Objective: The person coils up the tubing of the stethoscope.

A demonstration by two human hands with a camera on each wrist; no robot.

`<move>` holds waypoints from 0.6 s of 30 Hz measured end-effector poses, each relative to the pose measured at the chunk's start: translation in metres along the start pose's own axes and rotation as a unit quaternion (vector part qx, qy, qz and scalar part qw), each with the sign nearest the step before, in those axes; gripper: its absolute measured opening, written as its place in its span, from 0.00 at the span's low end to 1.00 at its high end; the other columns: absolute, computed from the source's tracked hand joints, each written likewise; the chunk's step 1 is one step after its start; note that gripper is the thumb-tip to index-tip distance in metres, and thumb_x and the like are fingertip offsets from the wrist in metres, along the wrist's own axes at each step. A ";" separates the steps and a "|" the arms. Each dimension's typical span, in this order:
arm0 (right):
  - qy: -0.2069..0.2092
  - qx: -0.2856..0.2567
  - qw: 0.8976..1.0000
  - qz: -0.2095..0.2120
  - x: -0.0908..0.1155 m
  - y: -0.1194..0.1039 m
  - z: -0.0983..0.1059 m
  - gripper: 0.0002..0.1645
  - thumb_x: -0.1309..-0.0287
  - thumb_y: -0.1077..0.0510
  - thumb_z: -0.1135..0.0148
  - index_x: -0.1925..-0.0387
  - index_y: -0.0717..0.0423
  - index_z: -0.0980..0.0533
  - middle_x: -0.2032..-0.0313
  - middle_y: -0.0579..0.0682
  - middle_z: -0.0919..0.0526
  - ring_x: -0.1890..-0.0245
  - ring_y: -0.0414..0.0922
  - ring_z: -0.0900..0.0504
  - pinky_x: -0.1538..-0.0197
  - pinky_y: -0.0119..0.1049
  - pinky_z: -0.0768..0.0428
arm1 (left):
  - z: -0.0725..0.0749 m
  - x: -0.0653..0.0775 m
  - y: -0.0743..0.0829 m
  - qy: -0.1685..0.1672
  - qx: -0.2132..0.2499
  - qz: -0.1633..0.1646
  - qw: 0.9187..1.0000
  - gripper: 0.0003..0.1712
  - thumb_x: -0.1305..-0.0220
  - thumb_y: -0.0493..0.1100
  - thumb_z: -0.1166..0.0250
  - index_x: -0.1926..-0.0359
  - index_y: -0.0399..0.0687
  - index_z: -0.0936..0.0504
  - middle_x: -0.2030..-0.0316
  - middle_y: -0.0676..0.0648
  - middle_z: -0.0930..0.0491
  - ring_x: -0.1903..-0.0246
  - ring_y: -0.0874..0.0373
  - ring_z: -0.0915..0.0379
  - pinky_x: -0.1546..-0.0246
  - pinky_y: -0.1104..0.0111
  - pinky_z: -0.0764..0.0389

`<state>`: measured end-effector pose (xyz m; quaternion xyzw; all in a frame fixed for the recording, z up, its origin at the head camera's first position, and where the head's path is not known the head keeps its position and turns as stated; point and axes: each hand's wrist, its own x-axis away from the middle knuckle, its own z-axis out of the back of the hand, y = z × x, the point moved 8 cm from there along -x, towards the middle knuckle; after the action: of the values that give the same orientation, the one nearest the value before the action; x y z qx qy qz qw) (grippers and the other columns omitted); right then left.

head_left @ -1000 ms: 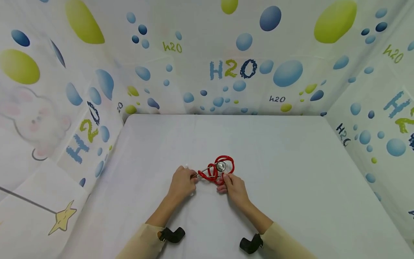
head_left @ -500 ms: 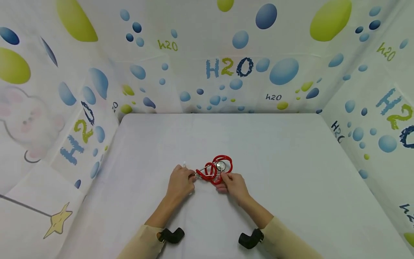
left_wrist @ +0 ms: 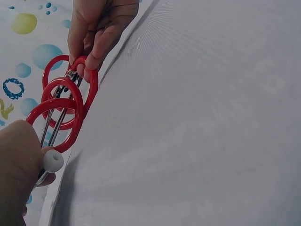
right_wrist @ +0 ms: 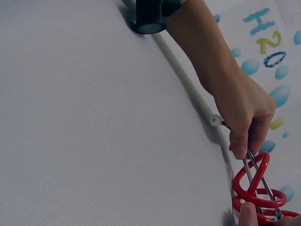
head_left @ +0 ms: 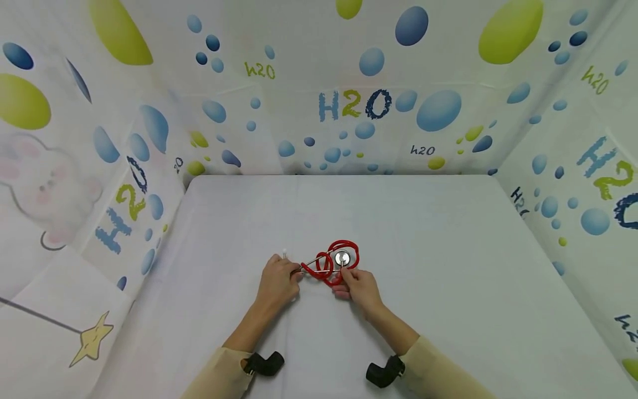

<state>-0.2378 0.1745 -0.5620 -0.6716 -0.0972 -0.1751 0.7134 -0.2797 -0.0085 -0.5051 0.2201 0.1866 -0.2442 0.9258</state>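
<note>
A stethoscope with coiled red tubing (head_left: 343, 242) is held between both hands near the middle of the table. My left hand (head_left: 278, 281) grips its metal ear tubes near the earpiece end. One white earpiece (left_wrist: 53, 161) sticks out beside that hand in the left wrist view; another white earpiece (right_wrist: 215, 120) shows in the right wrist view. With thumb and fingers, my right hand (head_left: 363, 288) pinches the stethoscope just below the round silver chest piece (head_left: 342, 258). The red loops are bunched around the metal tubes between the two hands.
A white cloth covers the table (head_left: 423, 238). White curtains printed with blue and green drops and H2O lettering (head_left: 355, 104) stand at the back and both sides. Black curved mounts (head_left: 266, 363) sit at both wrists, by the beige sleeves (head_left: 219, 371).
The head view has shifted slightly. The chest piece has turned a little, its silver face showing more plainly. Both hands keep their holds on the stethoscope in nearly the same place.
</note>
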 end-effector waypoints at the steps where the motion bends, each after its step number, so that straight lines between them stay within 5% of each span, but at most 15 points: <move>1: 0.002 -0.001 1.000 0.001 0.000 0.000 0.000 0.21 0.39 0.49 0.49 0.62 0.65 0.24 0.69 0.56 0.17 0.74 0.45 0.16 0.68 0.34 0.20 | 0.000 0.000 0.000 0.001 -0.001 -0.003 1.000 0.03 0.58 0.37 0.34 0.76 0.45 0.16 0.78 0.52 0.18 0.74 0.56 0.30 0.67 0.67 0.34; 13: 0.072 -0.023 0.995 0.058 0.004 0.001 0.001 0.20 0.38 0.48 0.51 0.63 0.63 0.24 0.71 0.57 0.18 0.75 0.45 0.17 0.70 0.35 0.20 | 0.003 0.006 0.011 0.025 0.019 -0.073 0.997 0.05 0.54 0.39 0.34 0.72 0.44 0.16 0.78 0.50 0.18 0.74 0.55 0.31 0.66 0.65 0.34; 18: 0.086 -0.054 0.994 0.046 0.005 0.000 -0.001 0.21 0.39 0.48 0.49 0.61 0.62 0.24 0.68 0.57 0.18 0.73 0.45 0.16 0.68 0.35 0.20 | 0.006 0.007 0.013 0.036 0.017 -0.089 0.995 0.05 0.53 0.40 0.34 0.73 0.45 0.16 0.79 0.51 0.18 0.75 0.56 0.32 0.66 0.65 0.35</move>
<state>-0.2335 0.1731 -0.5608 -0.6953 0.0050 -0.2036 0.6893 -0.2660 -0.0038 -0.4995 0.2272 0.2348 -0.3207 0.8891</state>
